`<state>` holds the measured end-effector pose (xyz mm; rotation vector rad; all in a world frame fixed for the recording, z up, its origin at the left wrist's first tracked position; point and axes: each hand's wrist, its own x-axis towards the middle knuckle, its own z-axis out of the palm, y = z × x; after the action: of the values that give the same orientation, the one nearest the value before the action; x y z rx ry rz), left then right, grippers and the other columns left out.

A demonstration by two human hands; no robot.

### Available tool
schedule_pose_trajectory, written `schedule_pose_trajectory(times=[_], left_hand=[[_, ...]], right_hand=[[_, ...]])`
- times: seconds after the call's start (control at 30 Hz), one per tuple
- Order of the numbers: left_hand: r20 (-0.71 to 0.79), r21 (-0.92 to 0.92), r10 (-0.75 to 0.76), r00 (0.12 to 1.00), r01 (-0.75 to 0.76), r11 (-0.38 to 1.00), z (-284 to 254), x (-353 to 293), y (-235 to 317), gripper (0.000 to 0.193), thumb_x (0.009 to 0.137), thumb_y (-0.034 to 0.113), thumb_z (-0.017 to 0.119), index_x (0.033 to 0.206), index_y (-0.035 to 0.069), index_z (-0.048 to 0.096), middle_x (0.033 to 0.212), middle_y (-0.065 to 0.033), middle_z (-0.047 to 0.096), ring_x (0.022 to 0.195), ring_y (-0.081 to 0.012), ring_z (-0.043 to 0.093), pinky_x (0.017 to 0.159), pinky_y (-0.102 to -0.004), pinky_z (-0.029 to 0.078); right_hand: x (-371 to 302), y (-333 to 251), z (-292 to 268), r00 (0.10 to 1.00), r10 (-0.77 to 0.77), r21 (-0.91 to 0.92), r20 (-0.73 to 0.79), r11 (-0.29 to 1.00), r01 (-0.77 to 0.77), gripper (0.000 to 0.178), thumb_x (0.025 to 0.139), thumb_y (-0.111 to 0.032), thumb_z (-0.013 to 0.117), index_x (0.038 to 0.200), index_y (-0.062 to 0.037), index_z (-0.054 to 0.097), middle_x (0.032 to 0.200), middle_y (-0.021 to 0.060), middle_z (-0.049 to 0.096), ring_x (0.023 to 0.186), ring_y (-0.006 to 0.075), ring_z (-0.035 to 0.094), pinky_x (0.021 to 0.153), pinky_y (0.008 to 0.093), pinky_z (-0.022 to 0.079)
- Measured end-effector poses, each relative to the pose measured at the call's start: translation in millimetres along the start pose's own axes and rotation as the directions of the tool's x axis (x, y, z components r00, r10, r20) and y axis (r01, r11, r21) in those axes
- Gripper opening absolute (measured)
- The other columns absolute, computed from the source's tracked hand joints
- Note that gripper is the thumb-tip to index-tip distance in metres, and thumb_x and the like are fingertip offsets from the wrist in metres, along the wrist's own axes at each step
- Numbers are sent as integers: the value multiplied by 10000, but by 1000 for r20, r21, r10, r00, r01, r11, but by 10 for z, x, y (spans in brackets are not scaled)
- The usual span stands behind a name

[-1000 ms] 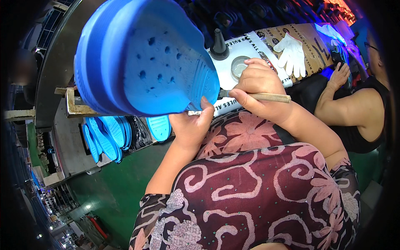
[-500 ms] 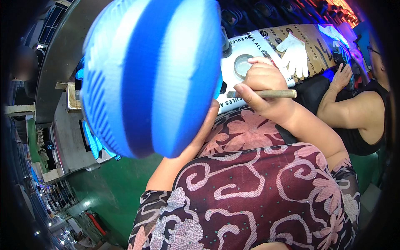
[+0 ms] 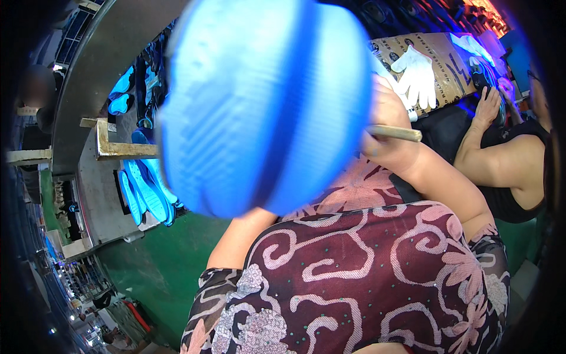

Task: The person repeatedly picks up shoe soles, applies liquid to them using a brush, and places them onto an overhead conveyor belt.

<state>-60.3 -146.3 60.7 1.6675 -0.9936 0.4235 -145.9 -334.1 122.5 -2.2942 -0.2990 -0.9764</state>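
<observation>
A large, rounded blue object with a ribbed, fabric-like surface and a darker stripe (image 3: 259,112) looms close to the camera, blurred; I cannot tell its kind. Behind it, my left forearm (image 3: 240,239) reaches up, and the left hand is hidden. My right hand (image 3: 389,112) shows in part at the blue object's right edge, closed on a brush (image 3: 399,133). The brush's pale wooden handle sticks out to the right, while the bristle end is covered. A white glove (image 3: 417,76) lies on brown cardboard (image 3: 451,68) beyond my right hand.
On the left, blue sole-shaped pieces (image 3: 147,192) lie on a grey work surface (image 3: 100,200), beside a worn bracket (image 3: 127,151). A dark curved band (image 3: 79,88) runs along the upper left. A co-worker's arm (image 3: 501,150) works at the right. Green floor (image 3: 159,265) shows below.
The blue object has shifted right, now covering the brush's bristles, the round clear dish and most of the white sheet. More blue pieces are uncovered at left. My right hand still grips the brush.
</observation>
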Motion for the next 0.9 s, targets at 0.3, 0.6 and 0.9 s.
schedule_pose_trajectory(times=[0.3,0.6,0.9], left_hand=[[206,-389,-478,854,520,761,-287,714,557,552,782,40,609,1264,-46,353,1105,-163,554,959,-212,576,855,-337,464],[932,-336,29,360,834,437,677,2056,1352,843,700,243,710,1337,-84,266,872,-158,602,427,-100,543,324,-204,443],[629,-758,-243,739,652,18,2206,3577,2003,436,863,138,618,1183,-100,443,1010,-230,609,873,-322,647,737,-319,580]], right_hand=[[-275,247,-484,940,327,74,-94,944,-321,221,836,-74,564,627,-34,625,619,85,571,692,240,519,801,335,424],[-778,528,-792,851,440,82,-287,896,-436,285,864,-162,590,595,-68,613,572,74,564,594,256,556,614,362,411],[-865,565,-1008,781,542,256,-310,839,-480,276,874,-153,594,628,-34,637,554,91,568,519,233,539,530,355,400]])
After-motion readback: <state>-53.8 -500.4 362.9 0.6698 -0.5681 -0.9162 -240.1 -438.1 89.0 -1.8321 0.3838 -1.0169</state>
